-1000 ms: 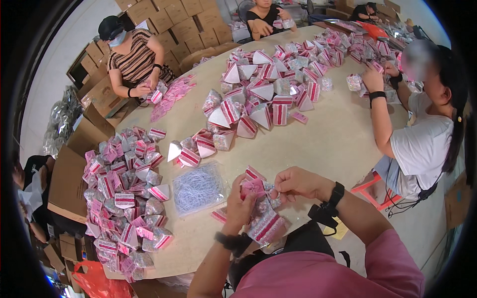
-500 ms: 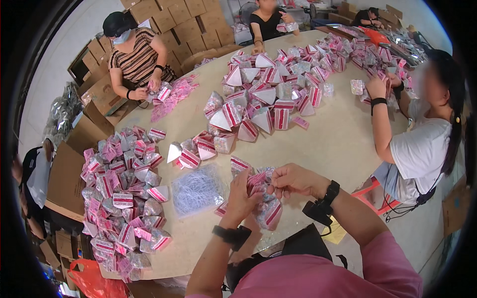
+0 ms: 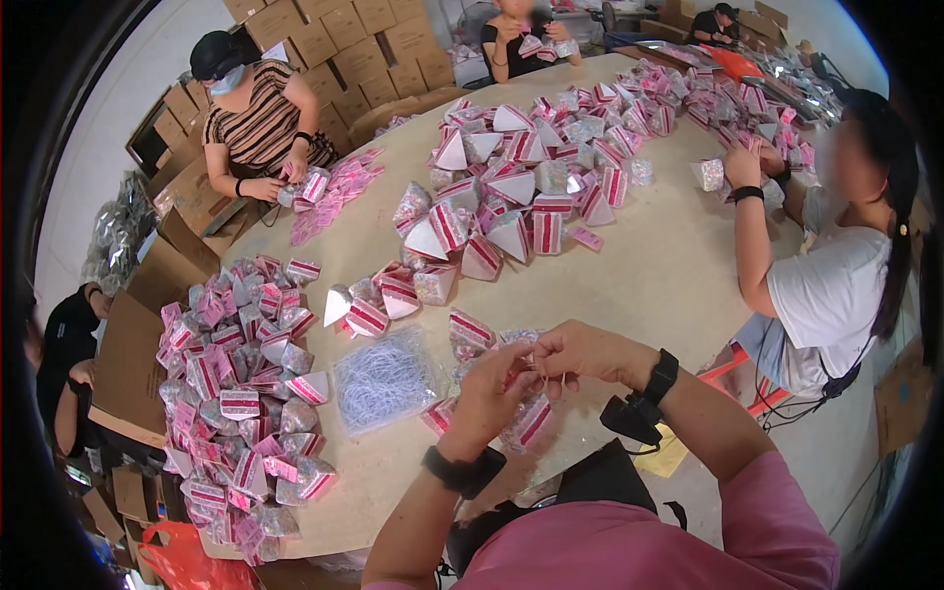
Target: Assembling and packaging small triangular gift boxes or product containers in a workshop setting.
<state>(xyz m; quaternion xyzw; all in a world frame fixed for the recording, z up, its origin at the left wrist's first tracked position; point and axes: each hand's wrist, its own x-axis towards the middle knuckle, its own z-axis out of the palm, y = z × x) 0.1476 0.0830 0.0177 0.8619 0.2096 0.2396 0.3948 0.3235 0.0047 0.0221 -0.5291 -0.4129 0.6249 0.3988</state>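
Note:
Just above the near table edge, my left hand and my right hand meet fingertip to fingertip, both pinched closed. What lies between the fingers is too small to make out. Beneath them are cake-slice-shaped wedges in silver and white with a pink band, partly covered by my hands. Another wedge lies just beyond my left hand. To the left of that hand, a clear bag of thin white strings rests flat on the table.
A large heap of wedges covers the table's left side; another heap fills the middle. Pink cards lie near a person in stripes. A person in white sits at right. Cardboard boxes stand behind.
My hands have come closer together and now touch at the fingertips, with the pink card under them more hidden. Across the table, a person has raised both hands with wedges.

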